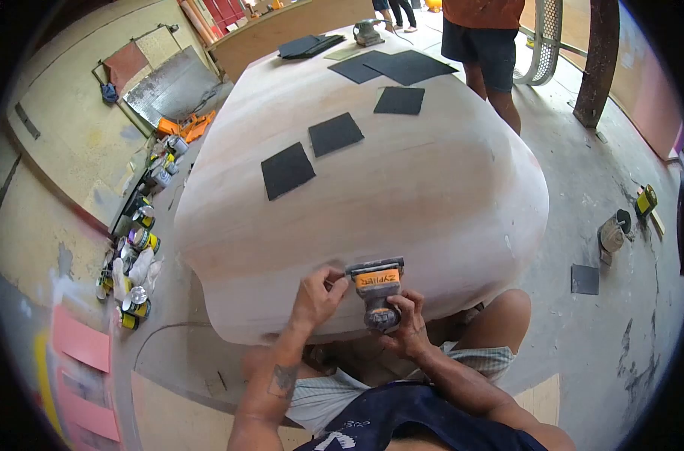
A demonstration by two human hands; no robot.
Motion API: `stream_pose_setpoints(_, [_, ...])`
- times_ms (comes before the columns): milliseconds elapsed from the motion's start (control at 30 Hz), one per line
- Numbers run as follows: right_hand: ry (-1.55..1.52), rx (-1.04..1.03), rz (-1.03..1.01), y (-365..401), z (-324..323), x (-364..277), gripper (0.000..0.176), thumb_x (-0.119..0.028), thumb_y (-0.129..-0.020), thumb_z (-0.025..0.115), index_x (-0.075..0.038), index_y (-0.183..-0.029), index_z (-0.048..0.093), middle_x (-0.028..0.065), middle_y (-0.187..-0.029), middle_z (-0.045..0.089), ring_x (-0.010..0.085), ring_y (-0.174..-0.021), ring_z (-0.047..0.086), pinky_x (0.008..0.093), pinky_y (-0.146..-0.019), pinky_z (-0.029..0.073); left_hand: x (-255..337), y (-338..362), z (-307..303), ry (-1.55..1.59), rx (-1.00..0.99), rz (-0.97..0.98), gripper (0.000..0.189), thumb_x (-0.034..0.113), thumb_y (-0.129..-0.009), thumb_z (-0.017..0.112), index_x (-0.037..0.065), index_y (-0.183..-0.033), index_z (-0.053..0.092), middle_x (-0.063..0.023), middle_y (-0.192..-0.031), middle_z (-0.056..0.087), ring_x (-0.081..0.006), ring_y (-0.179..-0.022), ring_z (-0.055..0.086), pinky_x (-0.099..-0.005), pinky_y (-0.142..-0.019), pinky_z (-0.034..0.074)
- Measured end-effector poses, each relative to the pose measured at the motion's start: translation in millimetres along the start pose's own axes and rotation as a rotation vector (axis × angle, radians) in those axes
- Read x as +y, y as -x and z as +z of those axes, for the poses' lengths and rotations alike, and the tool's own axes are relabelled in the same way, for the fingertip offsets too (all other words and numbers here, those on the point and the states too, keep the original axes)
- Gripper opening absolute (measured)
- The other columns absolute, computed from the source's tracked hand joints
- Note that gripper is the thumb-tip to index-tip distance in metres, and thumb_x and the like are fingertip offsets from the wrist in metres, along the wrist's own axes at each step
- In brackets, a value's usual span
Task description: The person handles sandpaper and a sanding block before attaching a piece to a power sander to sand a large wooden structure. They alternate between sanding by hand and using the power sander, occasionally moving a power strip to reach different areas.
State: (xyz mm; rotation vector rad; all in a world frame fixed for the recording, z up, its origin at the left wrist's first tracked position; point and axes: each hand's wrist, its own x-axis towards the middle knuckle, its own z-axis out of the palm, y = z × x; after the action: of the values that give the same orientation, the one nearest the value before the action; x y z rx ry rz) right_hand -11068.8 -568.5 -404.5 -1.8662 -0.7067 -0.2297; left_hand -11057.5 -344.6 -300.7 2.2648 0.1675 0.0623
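Observation:
An electric sheet sander [378, 289] with a dark pad and an orange label is held over the near part of a large pale, smooth panel [432, 195]. Its pad end points away from me and its rounded end toward me. My right hand [410, 327] is closed around the body from the right. My left hand [319, 297] is closed at the left end of the pad, its fingertips pinched together; what lies between them is too small to make out. Beyond the sander, black sandpaper pieces [288, 171] lie on the panel.
Larger black sheets [411, 68] and a second sander [368, 32] lie at the panel's far end. A person in dark shorts [479, 60] stands at the far right. Paint cans [144, 240] line the left floor; a bucket [612, 234] stands on the right.

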Motion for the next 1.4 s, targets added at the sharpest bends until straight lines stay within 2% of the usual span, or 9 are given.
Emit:
stream_pose_setpoints(67, [0.033, 0.012, -0.02, -2, 0, 0, 0.091, -0.02, -0.065, 0.09, -0.017, -0.136, 0.034, 0.0213, -0.125, 0.035, 0.042, -0.117, 0.044, 0.0491, -0.09, 0.053, 2, 10, 11, 0.161, 0.008, -0.052, 0.042, 0.036, -0.088, 0.072, -0.003, -0.104, 0.068, -0.0165, -0.079, 0.07, -0.0264, -0.073, 0.069, -0.0376, -0.07, 0.056])
stream_pose_setpoints(267, [0.008, 0.026, -0.01, 1, 1, 1, 0.09, -0.023, -0.065, 0.088, -0.017, -0.136, 0.034, 0.021, -0.126, 0.037, 0.0439, -0.118, 0.046, 0.0504, -0.086, 0.056, 0, 19, 40, -0.092, 0.289, 0.227, 0.059, 0.057, -0.084, 0.074, 0.0, -0.092, 0.064, -0.0142, -0.078, 0.065, -0.0288, -0.072, 0.065, -0.0387, -0.065, 0.052])
stream_pose_setpoints(367, [0.059, 0.027, -0.064, 0, -1, 1, 0.092, -0.024, -0.064, 0.088, -0.016, -0.136, 0.033, 0.0216, -0.127, 0.036, 0.0444, -0.12, 0.044, 0.0506, -0.088, 0.055, 1, 14, 42, -0.084, 0.306, 0.284, 0.059, 0.058, -0.083, 0.074, 0.0, -0.09, 0.064, -0.0133, -0.077, 0.061, -0.0309, -0.071, 0.063, -0.0389, -0.063, 0.051])
stream_pose_setpoints(467, [0.057, 0.021, -0.037, 1, -2, -4, 0.093, -0.031, -0.066, 0.09, -0.016, -0.136, 0.032, 0.0224, -0.128, 0.036, 0.0439, -0.121, 0.043, 0.0499, -0.09, 0.054, -1, 8, 39, -0.11, 0.271, 0.283, 0.058, 0.057, -0.082, 0.076, 0.0, -0.089, 0.063, -0.0135, -0.077, 0.062, -0.0283, -0.069, 0.062, -0.0378, -0.063, 0.05])
stream_pose_setpoints(600, [0.065, 0.06, -0.018, 0, 5, -2, 0.091, -0.036, -0.068, 0.091, -0.016, -0.136, 0.032, 0.0226, -0.128, 0.036, 0.0439, -0.121, 0.044, 0.0495, -0.09, 0.055, -6, 7, 43, 0.14, 0.197, 0.162, 0.051, 0.05, -0.082, 0.079, 0.001, -0.09, 0.065, -0.0101, -0.079, 0.065, -0.0188, -0.072, 0.061, -0.0351, -0.063, 0.049])
stream_pose_setpoints(767, [0.046, 0.081, -0.063, -1, 8, 2, 0.089, -0.033, -0.069, 0.091, -0.018, -0.135, 0.032, 0.0221, -0.127, 0.036, 0.0438, -0.118, 0.047, 0.0484, -0.087, 0.057, -6, 3, 40, 0.366, 0.081, 0.059, 0.042, 0.038, -0.084, 0.081, 0.002, -0.1, 0.066, -0.0046, -0.086, 0.069, -0.0104, -0.08, 0.061, -0.0287, -0.071, 0.05])
stream_pose_setpoints(967, [0.045, 0.054, -0.056, 0, 5, 3, 0.087, -0.029, -0.069, 0.091, -0.018, -0.134, 0.034, 0.0217, -0.127, 0.035, 0.0436, -0.118, 0.049, 0.0483, -0.085, 0.058, -9, -6, 38, 0.591, -0.065, -0.056, 0.036, 0.028, -0.088, 0.078, 0.001, -0.108, 0.063, -0.0044, -0.097, 0.07, -0.0097, -0.088, 0.063, -0.0262, -0.08, 0.051])
stream_pose_setpoints(1167, [0.035, 0.047, -0.029, 3, 10, 7, 0.088, -0.027, -0.067, 0.092, -0.018, -0.134, 0.035, 0.0211, -0.127, 0.035, 0.0436, -0.118, 0.049, 0.0473, -0.087, 0.058, -10, -10, 43, 0.76, -0.06, -0.066, 0.026, 0.02, -0.091, 0.076, 0.001, -0.106, 0.064, -0.0037, -0.099, 0.07, -0.0094, -0.092, 0.064, -0.0248, -0.084, 0.052])
stream_pose_setpoints(1400, [0.026, 0.021, -0.059, 2, 8, 9, 0.091, -0.025, -0.065, 0.092, -0.014, -0.133, 0.033, 0.0235, -0.125, 0.036, 0.0425, -0.119, 0.043, 0.0495, -0.089, 0.054, -8, -15, 37, 0.773, -0.138, -0.154, 0.022, 0.017, -0.091, 0.076, 0.002, -0.104, 0.066, -0.0008, -0.096, 0.068, -0.0074, -0.089, 0.061, -0.0244, -0.08, 0.051])
